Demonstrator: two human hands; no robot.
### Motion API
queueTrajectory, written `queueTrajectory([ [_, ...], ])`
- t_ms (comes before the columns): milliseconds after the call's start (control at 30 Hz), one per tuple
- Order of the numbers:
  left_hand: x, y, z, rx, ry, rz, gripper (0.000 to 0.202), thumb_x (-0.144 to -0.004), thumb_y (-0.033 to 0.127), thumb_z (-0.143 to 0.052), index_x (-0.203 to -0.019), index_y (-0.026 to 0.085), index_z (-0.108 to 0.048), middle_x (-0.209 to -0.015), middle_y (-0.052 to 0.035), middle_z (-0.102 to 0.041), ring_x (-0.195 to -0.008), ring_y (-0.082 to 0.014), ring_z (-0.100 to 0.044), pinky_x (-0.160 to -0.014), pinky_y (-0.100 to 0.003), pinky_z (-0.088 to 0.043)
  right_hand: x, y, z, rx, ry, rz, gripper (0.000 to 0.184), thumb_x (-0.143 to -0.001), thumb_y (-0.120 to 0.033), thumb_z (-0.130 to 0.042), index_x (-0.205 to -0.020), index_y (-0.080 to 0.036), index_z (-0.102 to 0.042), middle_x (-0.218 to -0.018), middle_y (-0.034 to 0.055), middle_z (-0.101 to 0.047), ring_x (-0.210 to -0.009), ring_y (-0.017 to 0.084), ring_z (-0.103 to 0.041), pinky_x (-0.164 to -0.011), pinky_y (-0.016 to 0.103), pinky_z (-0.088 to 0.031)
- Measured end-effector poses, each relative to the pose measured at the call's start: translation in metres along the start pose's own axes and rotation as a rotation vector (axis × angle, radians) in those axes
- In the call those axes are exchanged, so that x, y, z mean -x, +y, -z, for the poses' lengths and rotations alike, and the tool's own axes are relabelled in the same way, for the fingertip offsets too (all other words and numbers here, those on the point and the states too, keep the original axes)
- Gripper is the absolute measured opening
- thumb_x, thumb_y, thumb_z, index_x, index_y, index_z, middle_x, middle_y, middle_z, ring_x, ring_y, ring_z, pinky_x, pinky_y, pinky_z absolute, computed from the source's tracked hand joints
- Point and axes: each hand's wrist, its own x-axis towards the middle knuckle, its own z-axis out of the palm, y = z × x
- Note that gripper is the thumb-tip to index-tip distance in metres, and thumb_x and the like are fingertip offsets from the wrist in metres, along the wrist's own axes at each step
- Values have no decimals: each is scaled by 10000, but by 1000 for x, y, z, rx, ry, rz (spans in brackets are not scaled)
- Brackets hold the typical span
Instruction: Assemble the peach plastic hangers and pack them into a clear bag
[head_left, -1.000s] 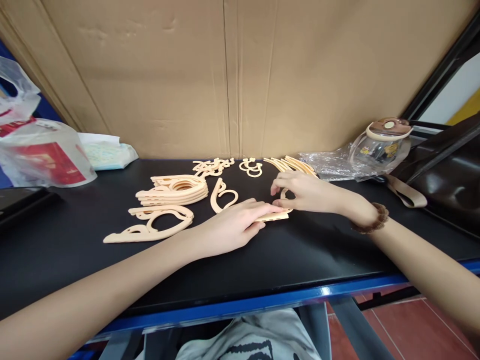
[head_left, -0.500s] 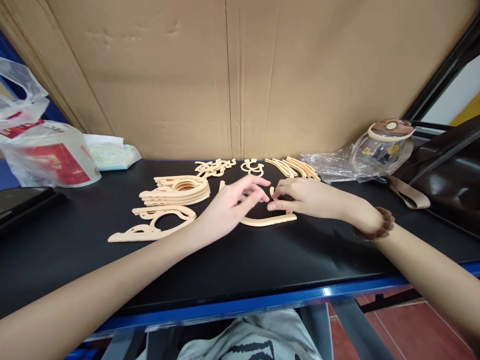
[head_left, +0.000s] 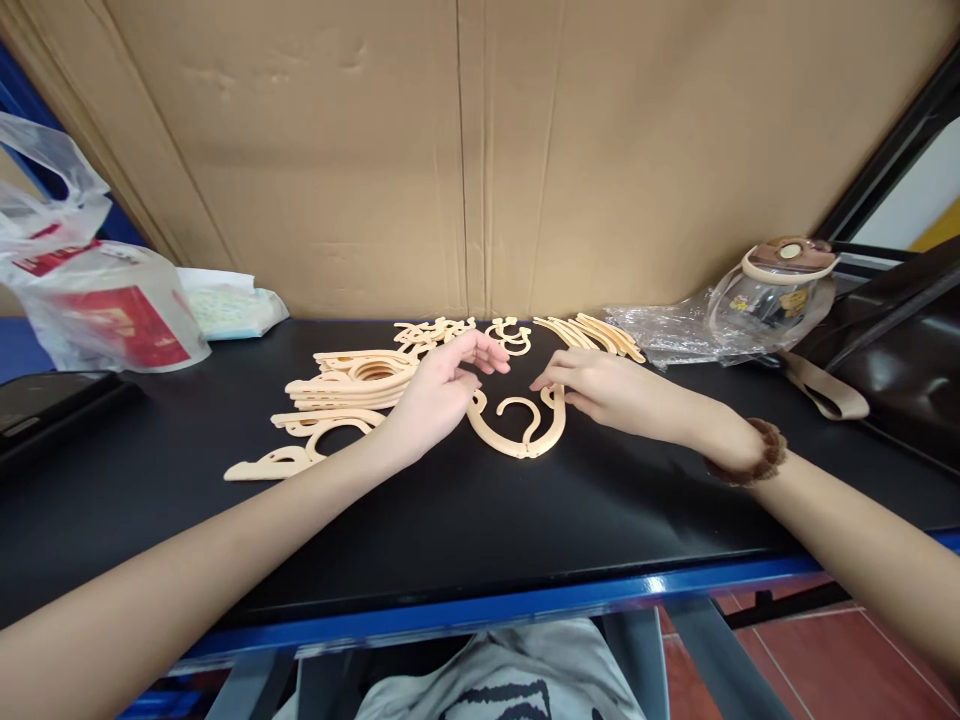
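A cream curved plastic piece [head_left: 517, 430] with an inner hook lies on the black tabletop [head_left: 525, 520] between my hands. My right hand [head_left: 600, 390] rests at its right end, fingers pinched on the tip. My left hand [head_left: 442, 385] sits at its left end, fingers loosely spread and curled above it, holding nothing that I can see. Left of that hand is a stack of similar cream pieces [head_left: 352, 378] and a larger flat piece [head_left: 307, 445]. A beaded bracelet [head_left: 750, 455] is on my right wrist.
More cream parts lie at the back: small hooks [head_left: 510, 335] and thin curved strips [head_left: 600, 335]. A cardboard wall [head_left: 480, 150] stands behind. A plastic bag [head_left: 97, 310] and a tissue pack [head_left: 232, 300] are left; a jar [head_left: 772, 285] on clear wrap and a dark bag [head_left: 900, 350] right.
The curved piece has turned from lying flat under my left palm to an open U with its hook showing. My left hand lifted off it and moved back left.
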Motion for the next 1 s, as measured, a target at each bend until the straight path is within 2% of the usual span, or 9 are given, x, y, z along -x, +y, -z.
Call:
queueTrajectory([
  [67,0,-1,7,-156,-138,-65,468,-586,0,-357,-953,194,-572,-1054,-26,-613,-1060,-187,-537,-903,-349,-431,0,-2,1,57,33,-119,307,-920,-166,-417,-1150,-162,-620,-1080,113,-666,-967,235,-618,-805,351,-452],
  [133,0,-3,14,-310,-319,-103,580,-602,-2,-368,-1096,231,-562,-1174,-26,-576,-1130,-204,-502,-943,-365,-412,0,-6,3,54,22,-200,298,-934,-232,-425,-1152,-174,-621,-972,91,-703,-849,220,-641,-744,336,-445],
  [200,0,-5,21,-399,-463,-69,624,-666,19,-388,-1232,254,-504,-1233,-38,-547,-1085,-204,-531,-893,-346,-443,0,-11,6,18,-9,-215,296,-948,-275,-418,-1143,-195,-626,-869,61,-714,-755,199,-637,-703,316,-427],
  [267,1,-6,25,-409,-535,-26,600,-726,63,-430,-1299,242,-449,-1238,-54,-544,-1024,-195,-569,-845,-321,-465,0,-16,8,-60,-37,-177,302,-962,-318,-405,-1150,-212,-616,-843,41,-711,-736,183,-632,-686,298,-418],
  [500,1,0,25,-394,-583,-80,624,-778,191,-589,-1362,286,-392,-1348,-48,-472,-1208,-216,-475,-932,-318,-423,2,-21,7,-239,-98,-79,494,-848,-564,-546,-1214,-233,-514,-1104,58,-664,-1005,245,-596,-841,358,-424],
  [633,3,8,23,-425,-604,-12,640,-767,319,-671,-1353,288,-413,-1352,-45,-477,-1212,-235,-470,-921,-306,-413,3,-18,5,-269,-126,-44,545,-773,-520,-655,-1201,-229,-483,-1223,68,-598,-1057,249,-565,-854,362,-429],
  [733,5,12,22,-431,-638,42,622,-773,408,-679,-1333,280,-440,-1289,-33,-539,-1138,-226,-530,-869,-276,-423,3,-17,7,-329,-156,-24,505,-775,-458,-669,-1193,-231,-498,-1212,62,-601,-1042,231,-569,-854,346,-431],
  [833,8,19,18,-535,-659,32,628,-793,497,-642,-1344,261,-450,-1253,-40,-570,-1090,-232,-562,-826,-269,-428,2,-11,10,-397,-145,-21,419,-816,-491,-617,-1129,-221,-545,-1139,53,-634,-996,211,-588,-830,326,-441],
  [1000,18,40,17,-773,-694,-20,712,-805,548,-593,-1423,260,-387,-1417,-68,-456,-1167,-274,-539,-912,-300,-408,-2,12,7,-246,57,-113,343,-888,-496,-520,-1005,-182,-591,-1006,71,-670,-929,213,-610,-821,341,-441],
])
